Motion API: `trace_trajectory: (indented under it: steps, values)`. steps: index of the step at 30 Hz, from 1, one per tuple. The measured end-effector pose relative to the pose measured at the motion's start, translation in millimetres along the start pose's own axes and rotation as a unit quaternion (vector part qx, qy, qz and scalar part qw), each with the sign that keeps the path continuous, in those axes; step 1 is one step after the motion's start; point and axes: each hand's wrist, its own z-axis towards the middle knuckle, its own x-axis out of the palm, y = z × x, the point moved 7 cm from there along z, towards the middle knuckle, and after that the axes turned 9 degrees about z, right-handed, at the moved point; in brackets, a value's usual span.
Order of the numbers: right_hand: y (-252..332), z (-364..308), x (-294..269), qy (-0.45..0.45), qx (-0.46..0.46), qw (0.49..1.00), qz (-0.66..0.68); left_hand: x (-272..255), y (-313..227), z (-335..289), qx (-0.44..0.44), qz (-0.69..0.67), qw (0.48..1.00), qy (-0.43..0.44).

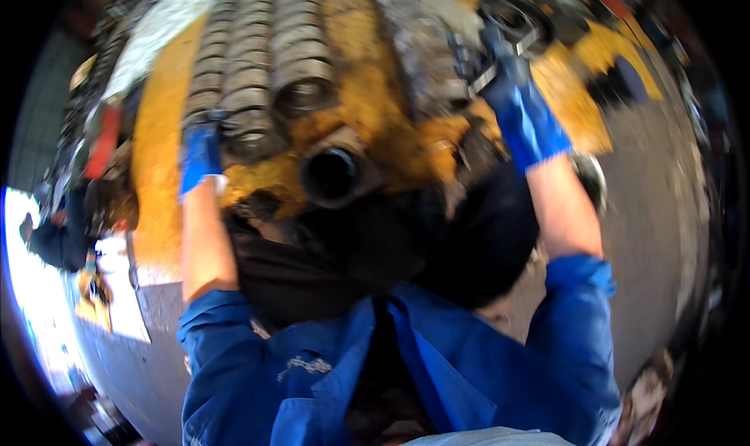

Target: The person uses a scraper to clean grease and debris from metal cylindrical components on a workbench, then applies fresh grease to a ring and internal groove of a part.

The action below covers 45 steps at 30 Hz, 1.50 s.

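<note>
The right hand, in a blue glove, reaches far up to a grey metal part on the right side of a big yellow machine. Its fingers are curled around that part, but the picture is blurry, so what kind of part it is cannot be told. The left hand, also in a blue glove, rests on the left side of the machine, just beside a row of dark ribbed hoses. Whether its fingers are open or closed cannot be told, because only the back of the glove shows. In the middle sits a dark round pipe opening. A black cloth hides the near part of the machine. Blue sleeves fill the near edge. Grey floor lies to the right.
</note>
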Motion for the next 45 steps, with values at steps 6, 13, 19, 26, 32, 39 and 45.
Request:
trace_trajectory:
  steps: [6,13,19,26,32,39,45]
  values:
    - [146.7,-49.8,-142.3,-0.118,-0.069,0.990,-0.032,35.3,2.5,2.6,-0.113,-0.095,0.982,0.115]
    - [155.1,-217.1,-367.2,-0.328,-0.113,0.913,-0.215,17.2,23.9,20.8,0.109,0.031,0.988,0.106]
    - [89.5,-315.6,-481.9,-0.449,-0.075,0.767,-0.453,46.2,10.5,0.2,0.332,0.359,0.872,0.019]
    - [49.1,-289.5,-404.1,-0.395,0.088,0.402,-0.821,11.9,8.9,-4.1,0.308,0.259,0.915,0.007]
    - [20.2,-310.6,-415.2,-0.382,0.212,0.395,-0.808,38.5,24.6,-13.6,-0.099,-0.104,0.984,0.108]
    - [5.1,-339.8,-371.3,-0.307,0.187,0.369,-0.857,40.1,6.9,-22.3,-0.154,-0.151,0.969,0.122]
    - [10.2,-372.3,-341.6,-0.294,0.167,0.387,-0.858,44.9,26.2,-1.3,-0.106,-0.084,0.983,0.128]
